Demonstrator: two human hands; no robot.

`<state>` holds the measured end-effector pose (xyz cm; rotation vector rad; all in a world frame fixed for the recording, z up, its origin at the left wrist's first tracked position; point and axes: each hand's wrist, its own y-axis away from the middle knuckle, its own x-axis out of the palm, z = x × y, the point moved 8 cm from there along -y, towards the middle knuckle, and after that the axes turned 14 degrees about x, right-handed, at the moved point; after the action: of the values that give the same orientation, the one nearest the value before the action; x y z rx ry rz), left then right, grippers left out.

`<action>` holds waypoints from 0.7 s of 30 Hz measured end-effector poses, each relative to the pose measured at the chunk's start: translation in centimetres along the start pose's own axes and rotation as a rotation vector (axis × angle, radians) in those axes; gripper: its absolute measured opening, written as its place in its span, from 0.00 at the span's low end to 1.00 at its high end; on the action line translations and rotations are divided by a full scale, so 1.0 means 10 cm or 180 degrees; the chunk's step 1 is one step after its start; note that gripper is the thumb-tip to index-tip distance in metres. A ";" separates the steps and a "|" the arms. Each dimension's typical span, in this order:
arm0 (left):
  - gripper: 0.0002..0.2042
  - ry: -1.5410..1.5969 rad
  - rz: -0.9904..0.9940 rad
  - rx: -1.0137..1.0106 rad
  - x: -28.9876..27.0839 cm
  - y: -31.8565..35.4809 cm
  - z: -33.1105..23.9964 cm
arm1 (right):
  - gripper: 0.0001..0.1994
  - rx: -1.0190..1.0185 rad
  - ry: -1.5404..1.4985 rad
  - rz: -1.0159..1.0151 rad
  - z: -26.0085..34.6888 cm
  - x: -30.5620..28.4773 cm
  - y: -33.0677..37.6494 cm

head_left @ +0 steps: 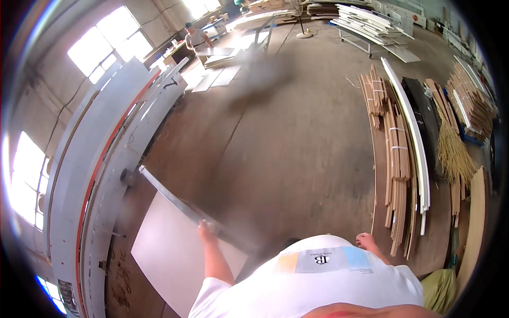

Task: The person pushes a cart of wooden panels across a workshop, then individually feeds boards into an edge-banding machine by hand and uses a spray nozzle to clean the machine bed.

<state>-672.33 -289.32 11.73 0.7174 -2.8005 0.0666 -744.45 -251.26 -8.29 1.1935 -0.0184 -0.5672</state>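
Observation:
My left hand (207, 231) grips the edge of a large white panel (169, 249), which stands tilted on its side beside a long grey machine (101, 175). The panel's top edge (169, 196) runs from my hand up toward the machine. My right hand (367, 241) hangs at my side, holding nothing, its fingers loosely curled near the bundled wood strips. My white shirt (318, 281) fills the lower middle of the view.
Bundled wood strips (395, 159), a long white moulding (413, 132) and a straw broom (453, 153) lie along the right. Stacked boards (366, 21) stand at the back. Another person (196, 40) works at a far table. A concrete floor (297, 148) spreads between.

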 end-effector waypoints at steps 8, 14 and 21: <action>0.22 -0.2249 -0.0482 -0.0007 1.63 -0.83 -0.13 | 0.09 -0.0716 -0.0200 -0.0117 2.12 -0.68 -0.95; 0.24 -0.1997 -0.0690 -0.0107 2.07 -1.86 0.37 | 0.14 -0.0640 0.0395 -0.0036 2.78 -0.74 -1.66; 0.29 -0.2535 -0.1126 -0.0259 2.54 -2.61 0.71 | 0.13 -0.0491 0.1083 0.0055 4.16 -1.03 -2.36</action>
<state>-683.03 -324.87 10.77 1.4670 -3.2878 -0.5000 -775.59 -288.95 -10.16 1.1247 0.2990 -0.3382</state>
